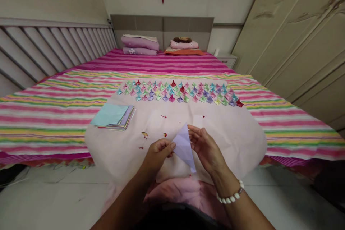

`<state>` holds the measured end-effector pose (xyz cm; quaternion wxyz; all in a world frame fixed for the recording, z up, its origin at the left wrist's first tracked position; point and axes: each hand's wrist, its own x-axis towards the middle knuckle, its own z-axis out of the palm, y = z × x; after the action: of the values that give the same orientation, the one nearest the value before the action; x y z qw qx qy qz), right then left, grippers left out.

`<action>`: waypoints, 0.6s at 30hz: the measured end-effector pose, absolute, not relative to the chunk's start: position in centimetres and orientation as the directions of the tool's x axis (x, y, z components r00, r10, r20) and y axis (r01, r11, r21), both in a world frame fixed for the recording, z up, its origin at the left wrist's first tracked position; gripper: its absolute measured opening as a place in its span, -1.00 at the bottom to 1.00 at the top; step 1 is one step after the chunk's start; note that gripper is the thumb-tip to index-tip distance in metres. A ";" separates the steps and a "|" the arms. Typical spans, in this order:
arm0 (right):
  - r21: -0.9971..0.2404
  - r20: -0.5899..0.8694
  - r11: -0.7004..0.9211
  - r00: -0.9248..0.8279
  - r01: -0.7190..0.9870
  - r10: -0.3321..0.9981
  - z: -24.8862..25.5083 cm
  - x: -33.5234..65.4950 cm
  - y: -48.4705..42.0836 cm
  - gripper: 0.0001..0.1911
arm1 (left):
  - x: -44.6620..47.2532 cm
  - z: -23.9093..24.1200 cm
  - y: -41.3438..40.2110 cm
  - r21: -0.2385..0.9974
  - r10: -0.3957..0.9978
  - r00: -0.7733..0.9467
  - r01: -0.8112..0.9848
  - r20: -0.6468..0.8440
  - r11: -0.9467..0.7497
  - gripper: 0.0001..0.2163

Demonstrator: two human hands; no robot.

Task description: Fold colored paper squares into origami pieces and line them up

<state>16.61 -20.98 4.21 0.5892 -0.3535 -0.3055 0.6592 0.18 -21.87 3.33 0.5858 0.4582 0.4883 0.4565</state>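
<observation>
Striped bed [48,115], pale cloth [229,133], lilac paper [184,145]

Close together: left hand [159,153], right hand [207,148]

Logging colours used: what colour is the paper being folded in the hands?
The paper is pale lilac, clearest in the head view.

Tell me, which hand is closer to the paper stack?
Left. The left hand is down-right of the paper stack; the right hand is farther, past the lilac paper.
</observation>
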 end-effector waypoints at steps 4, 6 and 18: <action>-0.898 -0.143 -0.220 -0.221 -0.380 0.965 3.6 16.0 -22.3 -0.61 | 0.1 3.3 -21.6 0.989 0.992 0.043 -0.087 -0.116 0.120 -0.72; -0.929 -0.174 -0.229 -0.204 -0.290 0.963 3.5 15.9 -22.5 -0.69 | 0.1 3.3 -21.4 0.990 0.994 0.027 -0.083 -0.109 0.111 -0.71; -0.960 -0.039 -0.068 -0.109 -0.272 0.993 3.7 16.1 -23.5 -0.65 | 0.1 4.2 -21.5 0.831 0.955 -0.057 -0.510 -0.292 0.224 -0.67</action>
<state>16.14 -23.49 3.70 0.5244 -0.4126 -0.4370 0.6031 0.07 -21.54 4.22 0.6405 0.2479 0.4490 0.5716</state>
